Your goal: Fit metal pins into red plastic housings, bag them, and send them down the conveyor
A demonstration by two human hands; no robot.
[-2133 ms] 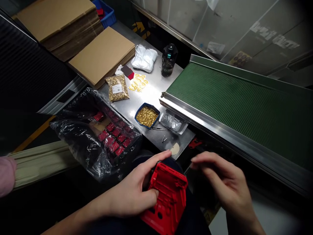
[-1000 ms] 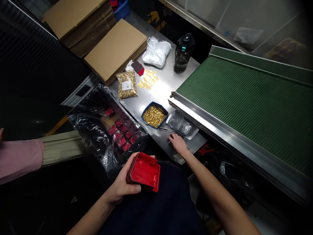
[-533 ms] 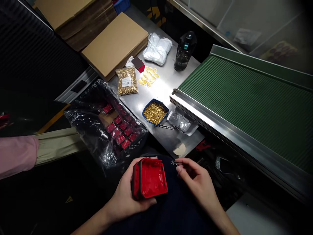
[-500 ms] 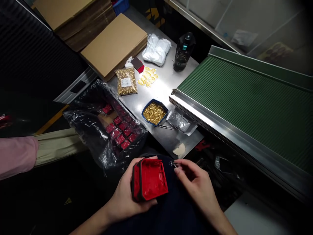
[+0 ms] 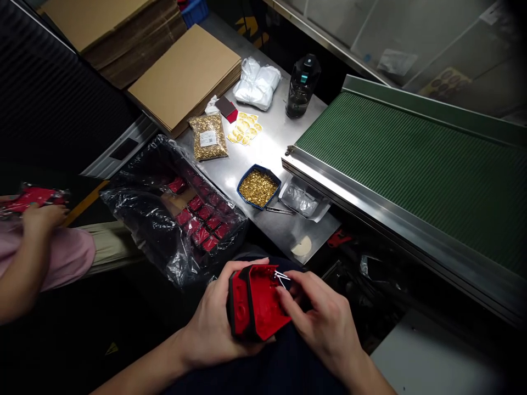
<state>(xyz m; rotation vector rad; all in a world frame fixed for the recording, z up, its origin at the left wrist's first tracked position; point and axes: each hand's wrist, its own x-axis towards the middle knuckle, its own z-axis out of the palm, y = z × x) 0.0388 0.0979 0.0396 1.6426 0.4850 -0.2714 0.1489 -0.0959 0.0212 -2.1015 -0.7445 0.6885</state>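
Red case point(image 5: 269, 310), black-trimmed and hollow, shows its open side tilted toward the right hand point(image 5: 329, 315), up over the dark-clothed lap point(image 5: 300, 367), near the metal table's point(image 5: 272, 230) corner! Left hand point(image 5: 214, 321) is curled firmly round the case's black-edged end, fingers spread wide by its bulk. Right hand has thumb and fingertips nearly together, pinching a small metal piece point(image 5: 281, 276) right at the opening's upper edge.

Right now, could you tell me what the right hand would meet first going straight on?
Probably the red housing: the right hand points at its open side, small metal piece foremost, though depth is unclear.
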